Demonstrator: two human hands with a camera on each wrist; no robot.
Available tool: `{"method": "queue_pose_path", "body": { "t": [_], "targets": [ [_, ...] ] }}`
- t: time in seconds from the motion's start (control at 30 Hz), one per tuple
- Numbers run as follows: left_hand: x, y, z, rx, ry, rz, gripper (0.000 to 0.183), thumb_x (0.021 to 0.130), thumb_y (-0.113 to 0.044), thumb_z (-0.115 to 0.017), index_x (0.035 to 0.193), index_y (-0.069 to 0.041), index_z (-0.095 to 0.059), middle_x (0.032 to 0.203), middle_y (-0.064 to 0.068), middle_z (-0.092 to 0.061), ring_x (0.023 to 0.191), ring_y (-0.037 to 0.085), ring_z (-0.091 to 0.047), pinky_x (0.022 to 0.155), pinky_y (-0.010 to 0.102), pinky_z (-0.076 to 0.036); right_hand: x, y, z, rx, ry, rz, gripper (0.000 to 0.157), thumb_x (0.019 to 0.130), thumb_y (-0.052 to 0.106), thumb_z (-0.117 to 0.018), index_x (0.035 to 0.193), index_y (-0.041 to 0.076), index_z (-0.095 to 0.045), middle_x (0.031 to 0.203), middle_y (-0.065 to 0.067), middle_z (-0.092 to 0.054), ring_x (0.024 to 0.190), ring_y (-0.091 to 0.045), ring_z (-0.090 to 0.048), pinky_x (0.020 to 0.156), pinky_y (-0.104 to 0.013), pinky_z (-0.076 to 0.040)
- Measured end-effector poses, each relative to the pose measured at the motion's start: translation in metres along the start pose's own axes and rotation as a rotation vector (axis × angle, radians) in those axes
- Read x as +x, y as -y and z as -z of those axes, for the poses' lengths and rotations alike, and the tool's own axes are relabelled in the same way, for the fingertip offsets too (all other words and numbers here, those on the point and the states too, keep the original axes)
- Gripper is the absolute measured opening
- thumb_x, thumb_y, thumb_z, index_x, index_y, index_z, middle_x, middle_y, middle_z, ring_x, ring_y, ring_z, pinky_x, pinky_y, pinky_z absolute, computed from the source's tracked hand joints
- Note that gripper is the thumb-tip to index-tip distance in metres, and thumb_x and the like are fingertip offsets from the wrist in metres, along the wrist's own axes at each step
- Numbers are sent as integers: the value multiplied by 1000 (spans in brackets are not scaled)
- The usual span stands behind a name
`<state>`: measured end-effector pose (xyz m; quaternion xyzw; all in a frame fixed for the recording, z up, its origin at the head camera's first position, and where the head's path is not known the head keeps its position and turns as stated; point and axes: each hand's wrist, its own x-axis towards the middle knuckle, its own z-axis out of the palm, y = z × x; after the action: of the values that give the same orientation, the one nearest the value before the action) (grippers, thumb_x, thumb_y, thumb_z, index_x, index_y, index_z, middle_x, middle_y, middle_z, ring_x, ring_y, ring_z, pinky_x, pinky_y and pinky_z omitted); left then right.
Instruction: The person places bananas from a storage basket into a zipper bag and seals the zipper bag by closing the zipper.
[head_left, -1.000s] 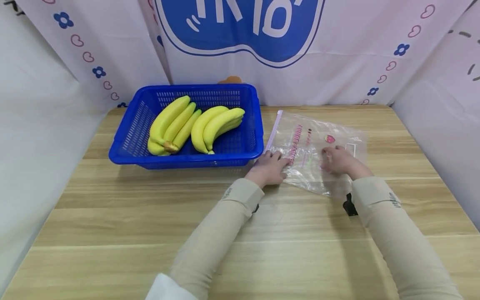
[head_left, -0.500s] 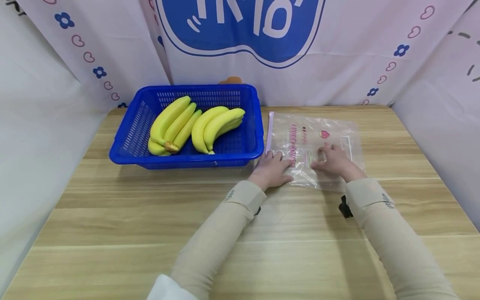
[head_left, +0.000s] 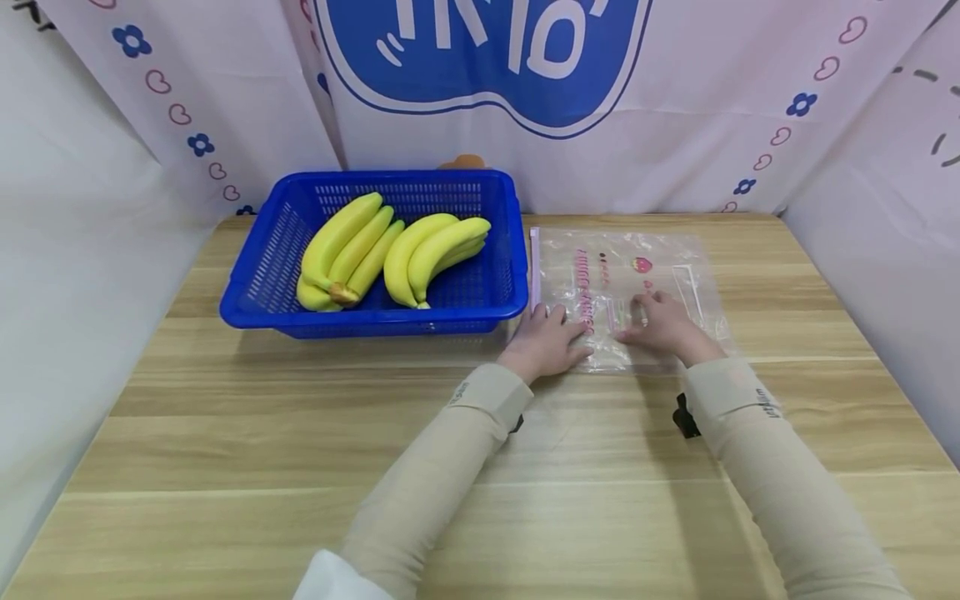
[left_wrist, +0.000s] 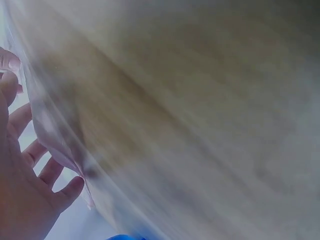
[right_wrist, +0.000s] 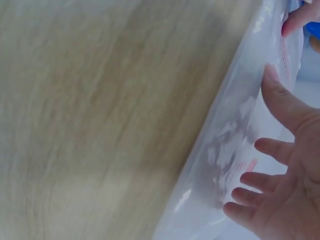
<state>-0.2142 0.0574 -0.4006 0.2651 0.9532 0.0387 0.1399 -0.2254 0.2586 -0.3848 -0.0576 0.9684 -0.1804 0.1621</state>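
Note:
A clear zip bag (head_left: 667, 250) with pink lettering and a strawberry print lies flat on the wooden table, its pinkish slider edge toward the basket. My left hand (head_left: 546, 340) rests on the bag's near left corner, fingers spread; in the left wrist view its fingertips meet the bag's edge (left_wrist: 55, 145). Over the middle of the bag, my right hand (head_left: 663, 325) touches the plastic with spread, slightly bent fingers. The right wrist view shows the thumb and fingertips against the bag (right_wrist: 235, 135), with nothing gripped.
Left of the bag stands a blue plastic basket (head_left: 255, 287) holding two bunches of bananas (head_left: 348, 250). Its right side is close to the bag's slider edge. A white printed cloth (head_left: 675, 158) hangs behind the table (head_left: 300, 467).
The bag has turned and slid left until its slider edge lies beside the basket. My right hand has moved left with it, its fingers opening out. The left hand has barely shifted.

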Motion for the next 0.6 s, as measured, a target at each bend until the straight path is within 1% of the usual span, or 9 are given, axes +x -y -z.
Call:
{"method": "queue_pose_path", "body": {
  "t": [0.07, 0.2, 0.3, 0.4, 0.5, 0.6],
  "targets": [
    [0, 0, 0, -8, 3, 1, 53, 97, -58, -34, 146, -35, -38, 146, 4, -41, 135, 30, -36, 117, 46, -23, 1, 0, 0, -6, 3, 14, 64, 85, 29, -69, 128, -10, -43, 141, -46, -25, 128, -60, -29, 107, -67, -27],
    [1, 0, 0, -52, -3, 2, 53, 98, -57, -34, 145, -34, -40, 145, 4, -43, 134, 29, -37, 116, 44, -25, 2, -2, 0, -12, 24, 29, 66, 85, 27, -69, 130, -11, -40, 141, -45, -26, 128, -60, -31, 108, -65, -28],
    [1, 1, -1, -104, -12, 5, 52, 98, -55, -34, 145, -31, -41, 144, 3, -44, 133, 30, -38, 116, 42, -26, 2, -6, 0, -6, 42, 25, 70, 85, 26, -69, 134, -12, -37, 142, -44, -25, 129, -58, -30, 109, -64, -27],
    [3, 2, -3, -166, -25, 9, 53, 99, -54, -34, 144, -28, -42, 147, 2, -42, 136, 31, -37, 118, 42, -25, 2, -9, 0, 6, 48, 18, 73, 85, 25, -69, 136, -13, -35, 143, -44, -24, 131, -58, -27, 110, -63, -25],
    [4, 3, -5, -250, -65, 17, 52, 100, -50, -38, 144, -22, -44, 152, 4, -36, 140, 32, -33, 118, 44, -27, 0, -11, 0, 8, 50, 21, 75, 84, 25, -70, 136, -14, -33, 142, -44, -24, 131, -58, -26, 111, -63, -24],
    [6, 5, -6, -355, -134, 43, 50, 99, -41, -45, 143, -16, -43, 156, 9, -29, 144, 30, -28, 117, 45, -29, -1, -13, 0, 6, 52, 23, 76, 84, 24, -70, 137, -15, -32, 142, -45, -24, 131, -58, -27, 111, -63, -25]
  ]
}}
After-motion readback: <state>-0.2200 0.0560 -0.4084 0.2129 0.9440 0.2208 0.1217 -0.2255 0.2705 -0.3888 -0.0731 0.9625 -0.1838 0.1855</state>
